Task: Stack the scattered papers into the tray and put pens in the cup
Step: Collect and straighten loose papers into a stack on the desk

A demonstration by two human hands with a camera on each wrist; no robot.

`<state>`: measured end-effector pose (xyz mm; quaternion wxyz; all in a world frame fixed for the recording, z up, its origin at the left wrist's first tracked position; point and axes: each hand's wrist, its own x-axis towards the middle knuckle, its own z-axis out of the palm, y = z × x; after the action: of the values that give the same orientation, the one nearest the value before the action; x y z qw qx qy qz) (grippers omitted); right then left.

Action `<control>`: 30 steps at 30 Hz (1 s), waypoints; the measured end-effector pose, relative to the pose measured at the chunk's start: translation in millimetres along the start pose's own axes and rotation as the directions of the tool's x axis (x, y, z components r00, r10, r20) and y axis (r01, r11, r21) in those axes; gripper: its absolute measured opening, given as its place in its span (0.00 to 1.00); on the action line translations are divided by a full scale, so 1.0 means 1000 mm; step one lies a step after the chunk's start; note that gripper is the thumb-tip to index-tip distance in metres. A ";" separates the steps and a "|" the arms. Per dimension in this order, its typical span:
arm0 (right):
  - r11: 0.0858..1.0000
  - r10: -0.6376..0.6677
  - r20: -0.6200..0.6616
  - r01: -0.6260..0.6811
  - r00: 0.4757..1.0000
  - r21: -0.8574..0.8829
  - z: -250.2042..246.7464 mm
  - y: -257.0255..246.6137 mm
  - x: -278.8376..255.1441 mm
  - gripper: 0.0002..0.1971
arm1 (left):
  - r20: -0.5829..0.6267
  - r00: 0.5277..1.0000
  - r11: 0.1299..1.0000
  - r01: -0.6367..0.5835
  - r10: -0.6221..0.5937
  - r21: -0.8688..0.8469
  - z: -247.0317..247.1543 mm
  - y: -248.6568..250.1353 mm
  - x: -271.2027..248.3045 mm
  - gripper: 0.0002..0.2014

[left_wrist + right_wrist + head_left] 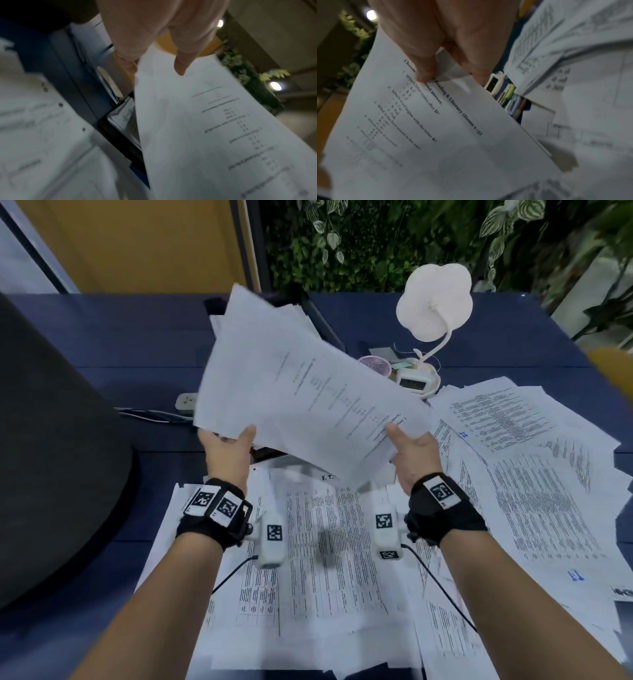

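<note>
I hold a sheaf of printed papers [301, 392] tilted in the air over the desk, gripped by both hands. My left hand [233, 440] pinches its near left corner, thumb on top [180, 66]. My right hand [400, 443] pinches the near right edge, thumb pressed on the print [424, 73]. Behind the sheaf a black tray [325, 326] at the back of the desk holds some sheets. Loose papers [342, 559] cover the desk below my wrists and to the right [531, 457]. A pink mesh cup [375, 364] stands by the lamp base. Coloured pens [510, 98] lie between paper piles.
A white flower-shaped lamp [435, 302] with a small clock [414, 380] in its base stands at back right. A power strip [186, 402] with cables lies at left. A large dark rounded object [51, 440] fills the left side. Plants line the wall behind.
</note>
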<state>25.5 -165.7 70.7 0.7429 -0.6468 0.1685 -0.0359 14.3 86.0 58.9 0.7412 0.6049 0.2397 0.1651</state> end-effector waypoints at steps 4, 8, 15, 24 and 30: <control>0.985 -0.094 0.086 0.105 0.992 -0.137 -0.010 0.007 0.007 0.04 | -0.029 0.964 0.811 -0.207 0.266 0.547 -0.008 0.006 -0.003 0.51; 0.968 -0.075 0.165 0.111 0.983 -0.224 -0.011 0.009 0.007 0.08 | 0.297 0.829 0.319 -0.476 0.474 0.819 0.001 0.028 -0.010 0.47; 0.963 -0.118 0.241 0.170 0.963 -0.208 -0.010 0.004 0.006 0.08 | 0.615 0.734 -0.008 -0.640 0.288 0.768 0.018 0.078 -0.003 0.05; 0.893 -0.297 0.278 0.369 0.913 -0.258 -0.011 0.002 0.007 0.23 | 0.565 0.823 -0.181 -0.566 -0.062 0.804 0.018 0.059 -0.003 0.11; 0.621 -0.574 0.269 0.625 0.774 -0.472 -0.001 -0.016 0.006 0.11 | 0.588 0.809 -0.203 -0.579 -0.019 0.790 0.018 0.058 -0.004 0.14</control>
<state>33.8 -170.7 85.2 0.4830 -0.8472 -0.0881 -0.2032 23.6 81.2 119.0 0.0059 0.9993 -0.0262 -0.0273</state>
